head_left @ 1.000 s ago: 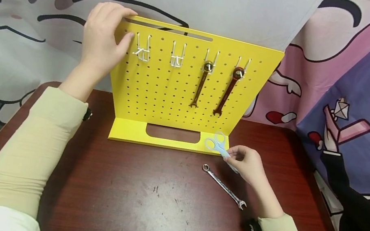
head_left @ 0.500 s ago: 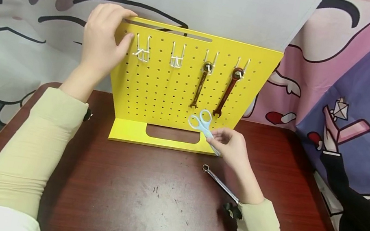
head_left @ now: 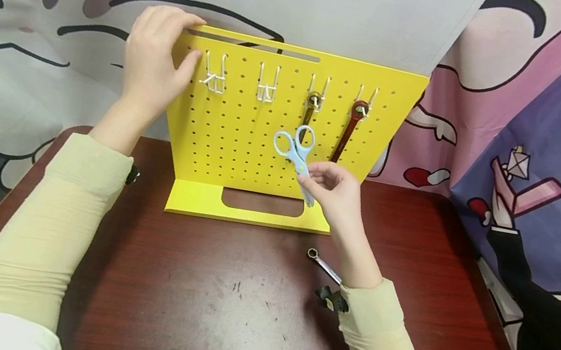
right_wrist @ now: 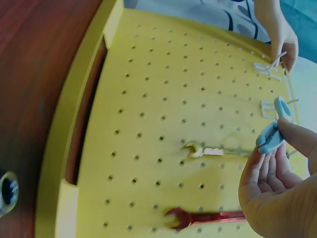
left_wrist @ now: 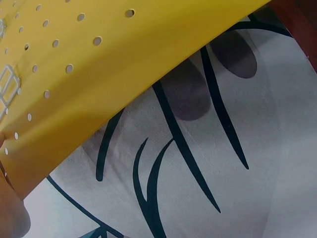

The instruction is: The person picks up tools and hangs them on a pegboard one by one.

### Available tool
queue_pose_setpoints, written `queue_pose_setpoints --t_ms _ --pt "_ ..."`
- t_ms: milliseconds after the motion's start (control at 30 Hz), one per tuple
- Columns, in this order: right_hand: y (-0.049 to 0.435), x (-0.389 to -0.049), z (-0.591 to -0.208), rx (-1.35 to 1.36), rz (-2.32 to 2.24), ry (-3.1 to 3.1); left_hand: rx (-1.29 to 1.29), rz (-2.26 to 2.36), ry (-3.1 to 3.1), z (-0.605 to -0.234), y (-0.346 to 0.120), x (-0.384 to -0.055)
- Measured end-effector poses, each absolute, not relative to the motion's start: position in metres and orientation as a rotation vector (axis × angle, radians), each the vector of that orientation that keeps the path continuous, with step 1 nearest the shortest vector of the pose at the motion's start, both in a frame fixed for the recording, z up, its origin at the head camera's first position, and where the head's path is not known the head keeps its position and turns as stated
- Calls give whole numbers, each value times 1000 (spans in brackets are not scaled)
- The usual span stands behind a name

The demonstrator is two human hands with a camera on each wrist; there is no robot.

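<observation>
My left hand [head_left: 157,56] grips the yellow pegboard [head_left: 234,148] at its top left corner, thumb in front and fingers over the top edge. Light-blue scissors [head_left: 298,154] are pinched by the blade end in my right hand [head_left: 336,191], handle loops pointing up and left. They overlap the lower middle of the board in the head view. A brass-coloured wrench [head_left: 308,116] and a red wrench [head_left: 348,134] hang on the two right hooks. Nothing hangs on the two left white hooks [head_left: 214,79]. In the right wrist view the scissors [right_wrist: 275,136] sit between thumb and fingertips.
On the brown table [head_left: 211,313] lies a silver wrench [head_left: 323,265], partly hidden by my right forearm. The pegboard's yellow foot [head_left: 192,197] rests on the table. Cartoon-printed cloth [head_left: 543,152] stands behind and to the right.
My right hand has carried the scissors up and left, from near the board's right foot to in front of its lower middle. My left hand stays at the corner.
</observation>
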State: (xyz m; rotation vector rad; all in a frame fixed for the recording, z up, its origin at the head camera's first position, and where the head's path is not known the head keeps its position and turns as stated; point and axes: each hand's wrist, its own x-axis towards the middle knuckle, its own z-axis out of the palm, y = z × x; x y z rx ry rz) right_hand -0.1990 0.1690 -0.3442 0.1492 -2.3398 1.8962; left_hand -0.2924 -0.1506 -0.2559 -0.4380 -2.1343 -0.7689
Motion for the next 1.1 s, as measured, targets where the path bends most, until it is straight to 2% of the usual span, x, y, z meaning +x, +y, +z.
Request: queue_pose_setpoints --t_ms 533,767,1100 --pt "119 -209 -316 271 2028 -2108 -433 -773 -2127 -254 -152 -295" --pt "101 -220 -317 303 2028 -2127 -448 -773 -2121 -254 -150 -294" --pt "85 -236 -328 195 2100 -2131 -445 -768 -2126 -256 -151 -293"
